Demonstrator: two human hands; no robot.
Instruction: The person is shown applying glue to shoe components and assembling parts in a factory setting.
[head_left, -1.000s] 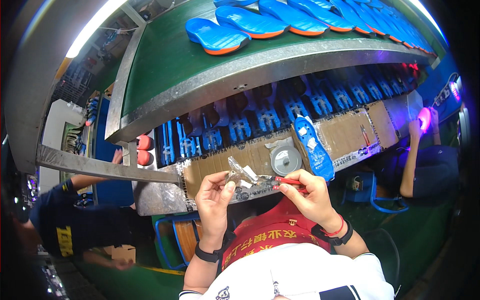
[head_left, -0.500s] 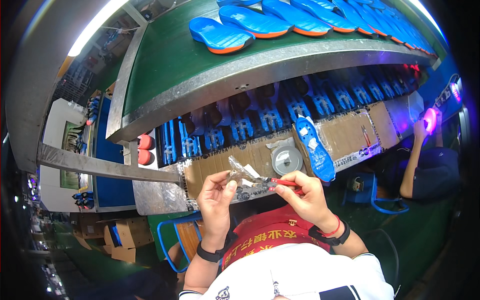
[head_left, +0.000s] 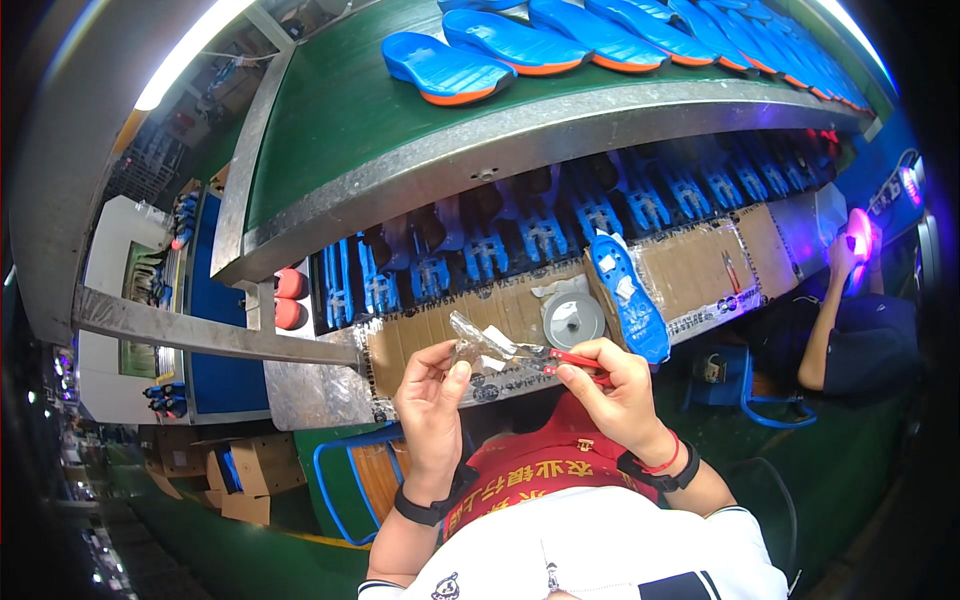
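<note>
My left hand (head_left: pixel 432 398) pinches a crumpled piece of clear plastic film (head_left: pixel 474 337) between thumb and fingers, above the bench's near edge. A small white piece (head_left: pixel 497 338) shows at the film's right side. My right hand (head_left: pixel 618 393) is closed around the red handles of a small pair of pliers (head_left: pixel 572 359). Their dark jaws point left at the film; whether they grip it is too fine to tell. Beyond my hands, a round grey lid-like disc (head_left: pixel 574 320) lies on the cardboard-covered bench (head_left: pixel 425 335). Beside it is a blue shoe sole (head_left: pixel 628 298) with white scraps on it.
Blue-and-orange soles (head_left: pixel 450 70) line the green raised shelf (head_left: pixel 330 110), whose metal edge (head_left: pixel 480 165) overhangs the bench. Below it stands a row of blue parts (head_left: pixel 485 255). A second red-handled tool (head_left: pixel 731 272) lies to the right. A co-worker (head_left: pixel 875 340) holds a pink-lit sole (head_left: pixel 859 240).
My right hand and the pliers have shifted slightly right. The film has tilted a little in my left hand. The co-worker's lit sole has turned more upright.
</note>
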